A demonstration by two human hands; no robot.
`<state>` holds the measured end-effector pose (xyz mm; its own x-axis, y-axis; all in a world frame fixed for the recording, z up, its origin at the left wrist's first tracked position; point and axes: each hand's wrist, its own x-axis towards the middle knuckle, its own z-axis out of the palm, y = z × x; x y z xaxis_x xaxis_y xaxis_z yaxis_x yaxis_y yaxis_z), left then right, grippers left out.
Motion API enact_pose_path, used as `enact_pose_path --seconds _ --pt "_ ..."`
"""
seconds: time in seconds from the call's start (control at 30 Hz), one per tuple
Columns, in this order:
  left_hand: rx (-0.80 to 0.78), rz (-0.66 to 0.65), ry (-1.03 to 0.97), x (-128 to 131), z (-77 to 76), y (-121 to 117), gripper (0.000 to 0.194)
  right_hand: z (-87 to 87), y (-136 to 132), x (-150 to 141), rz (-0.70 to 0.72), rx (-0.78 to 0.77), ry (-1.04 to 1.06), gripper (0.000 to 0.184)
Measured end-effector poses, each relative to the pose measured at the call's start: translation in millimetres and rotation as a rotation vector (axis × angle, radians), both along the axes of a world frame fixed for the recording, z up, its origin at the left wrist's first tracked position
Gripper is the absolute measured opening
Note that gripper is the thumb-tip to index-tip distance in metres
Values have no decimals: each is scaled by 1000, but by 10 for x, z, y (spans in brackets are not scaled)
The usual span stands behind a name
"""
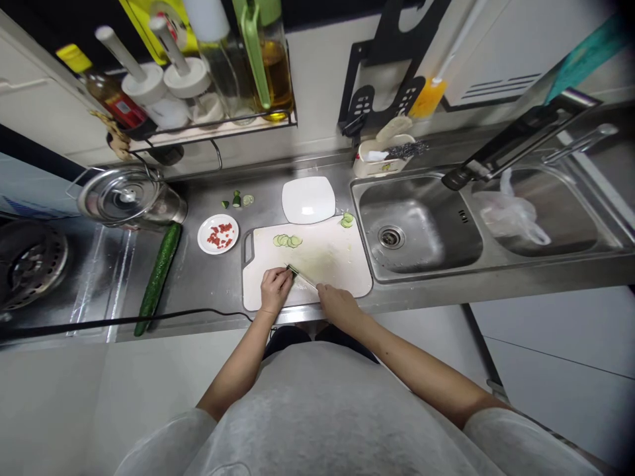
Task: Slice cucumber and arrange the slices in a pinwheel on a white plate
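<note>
On the pale cutting board, my left hand is closed with bent fingertips on a small dark-green piece of cucumber, mostly hidden by the fingers and the blade. My right hand grips a knife, its blade pointing left and touching or almost touching that piece. Thin cucumber slices lie in an overlapping row farther up the board. A few more slices rest at its upper right corner. Behind the board is a white squarish plate.
Left of the board are a round plate with red chopped bits, cucumber ends, a whole cucumber and a lidded steel pot. A black cable crosses the counter's front. The double sink is to the right.
</note>
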<state>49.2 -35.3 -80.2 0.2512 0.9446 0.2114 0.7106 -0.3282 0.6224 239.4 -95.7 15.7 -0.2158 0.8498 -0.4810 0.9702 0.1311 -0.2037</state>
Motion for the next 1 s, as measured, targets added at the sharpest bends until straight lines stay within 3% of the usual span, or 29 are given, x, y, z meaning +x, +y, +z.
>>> enact_pose_path --seconds 0.43,1.0 --pt "38 -10 32 15 -42 9 19 -15 -8 -62 6 4 16 19" --pt "266 -57 -68 9 -151 46 6 57 148 -167 -7 -80 34 21"
